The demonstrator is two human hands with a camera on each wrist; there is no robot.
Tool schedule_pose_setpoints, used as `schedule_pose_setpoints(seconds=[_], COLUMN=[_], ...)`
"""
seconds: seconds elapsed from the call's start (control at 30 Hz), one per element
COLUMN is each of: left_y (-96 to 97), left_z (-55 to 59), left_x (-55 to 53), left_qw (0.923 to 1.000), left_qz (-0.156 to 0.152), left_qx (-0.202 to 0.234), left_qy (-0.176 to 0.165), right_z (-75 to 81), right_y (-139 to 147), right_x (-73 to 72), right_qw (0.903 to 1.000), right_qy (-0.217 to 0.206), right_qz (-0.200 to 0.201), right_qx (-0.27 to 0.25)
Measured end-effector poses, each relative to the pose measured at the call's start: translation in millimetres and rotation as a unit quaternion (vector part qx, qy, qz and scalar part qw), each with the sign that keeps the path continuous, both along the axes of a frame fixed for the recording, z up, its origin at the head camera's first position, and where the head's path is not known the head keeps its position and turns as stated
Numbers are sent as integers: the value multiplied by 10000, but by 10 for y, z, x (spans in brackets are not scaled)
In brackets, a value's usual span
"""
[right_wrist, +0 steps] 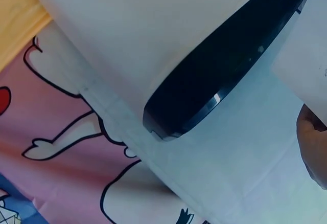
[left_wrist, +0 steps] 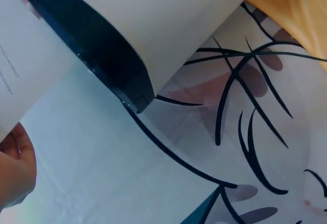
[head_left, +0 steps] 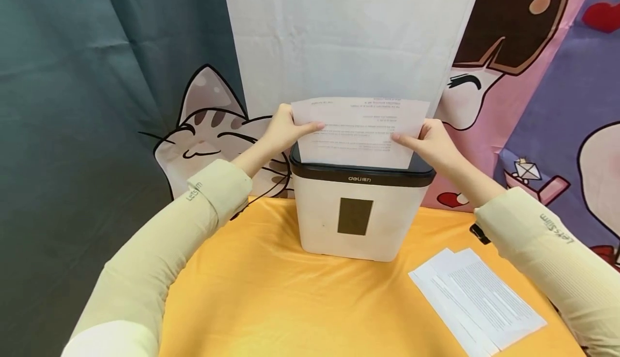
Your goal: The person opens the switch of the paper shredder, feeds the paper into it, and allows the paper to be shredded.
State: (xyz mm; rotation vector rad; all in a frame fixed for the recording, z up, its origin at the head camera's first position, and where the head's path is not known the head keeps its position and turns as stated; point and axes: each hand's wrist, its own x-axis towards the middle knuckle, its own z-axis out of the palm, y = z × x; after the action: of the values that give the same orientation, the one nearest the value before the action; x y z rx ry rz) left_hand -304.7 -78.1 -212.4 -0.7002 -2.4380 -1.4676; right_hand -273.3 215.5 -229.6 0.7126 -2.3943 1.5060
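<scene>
Your sheet (head_left: 358, 136) is smooth, matt paper; before you, the bin (head_left: 319, 217) looks like smooth plastic with a glossier rim (head_left: 387, 180); the tabletop (head_left: 281, 298) shows creased cloth.

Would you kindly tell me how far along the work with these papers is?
Done: the printed sheet is already upright at the black lid of the white bin; whether any is inside, I cannot tell. In hand: the left hand and right hand pinch its sides. Remaining: probably feeding it in, then perhaps the loose papers lying on the yellow cloth.
</scene>
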Motion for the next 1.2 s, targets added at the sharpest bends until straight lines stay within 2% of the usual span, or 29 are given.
schedule_pose_setpoints(seconds=[0.13, 0.3, 0.43, 0.6, 0.77, 0.93, 1.2], left_y=[27, 67, 89, 109, 130, 154, 169], left_z=[44, 78, 61, 8, -49, -64, -138], left_x=[-84, -228, -314, -396, -438, -463, -466], left_qw=[10000, 9996, 9985, 9981, 9992, 9994, 9988], left_qz=[-27, -148, -220, -153, 19, 19, 78], left_qx=[75, 226, 475, 583, 395, 352, 443], left_qy=[27, -31, -123, -105, -48, 35, -177], right_z=[16, 30, 44, 7, -52, -90, -175], right_y=[22, 52, 38, 31, 47, 67, 88], right_x=[-90, -203, -256, -354, -421, -460, -482], right_qw=[9998, 9989, 9984, 9985, 9982, 9973, 9981], right_qy=[200, 412, 344, 275, 293, 300, 263], right_qz=[26, -225, -440, -471, -500, -655, -537], right_qx=[19, 77, 131, 94, 120, 107, 168])
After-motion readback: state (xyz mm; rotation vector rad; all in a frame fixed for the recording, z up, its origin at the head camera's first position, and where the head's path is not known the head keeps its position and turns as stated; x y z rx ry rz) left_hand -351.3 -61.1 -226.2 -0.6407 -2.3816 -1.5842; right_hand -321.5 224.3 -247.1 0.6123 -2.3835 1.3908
